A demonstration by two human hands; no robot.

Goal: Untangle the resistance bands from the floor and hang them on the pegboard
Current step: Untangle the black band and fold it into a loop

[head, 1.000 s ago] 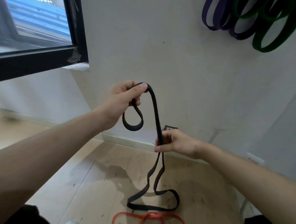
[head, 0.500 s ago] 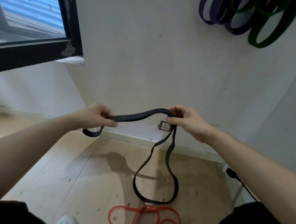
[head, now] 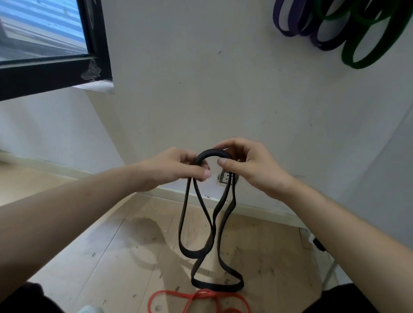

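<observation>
Pale wall (head: 204, 84) ahead carries purple and green bands (head: 364, 45) at one o'clock. My left hand (head: 176, 169) and right hand (head: 252, 168) each pinch the black band (head: 212, 154) at its arched top, its crossed loops dangling toward six o'clock, near the red band (head: 200, 306) on the floor (head: 124, 247). I'd keep one grip firm and shake the crossing loose gently.

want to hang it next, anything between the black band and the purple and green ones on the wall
Nothing visible: bare wall alone separates the black band, in the left hand and right hand, from the purple bands and green bands. Pegs unseen.
</observation>
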